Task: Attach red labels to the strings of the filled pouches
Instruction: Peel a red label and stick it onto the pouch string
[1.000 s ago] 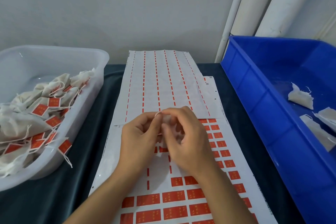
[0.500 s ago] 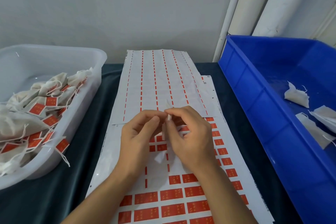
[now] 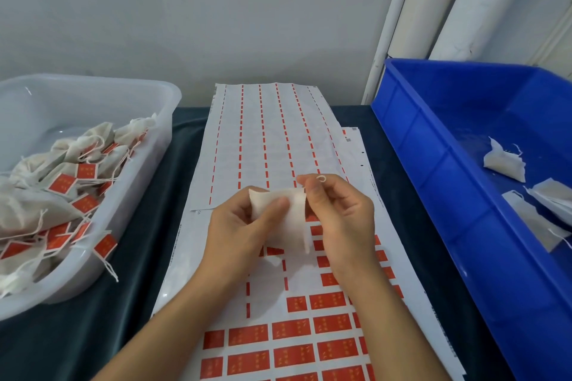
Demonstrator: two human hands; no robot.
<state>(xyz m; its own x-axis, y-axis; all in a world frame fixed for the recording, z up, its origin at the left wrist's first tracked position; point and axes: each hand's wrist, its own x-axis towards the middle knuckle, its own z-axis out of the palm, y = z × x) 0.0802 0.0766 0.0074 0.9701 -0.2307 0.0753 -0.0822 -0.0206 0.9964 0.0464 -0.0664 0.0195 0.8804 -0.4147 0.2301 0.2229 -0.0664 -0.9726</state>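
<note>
Pouch (image 3: 284, 219) gripped by both hands above label sheet (image 3: 309, 331).

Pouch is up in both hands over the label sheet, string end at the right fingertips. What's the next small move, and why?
Probably peel one red label with the right hand from the sheet just below. The left hand grips the white pouch, the right pinches its string, and that string carries no label yet, unlike the pouches in the clear tub.
</note>
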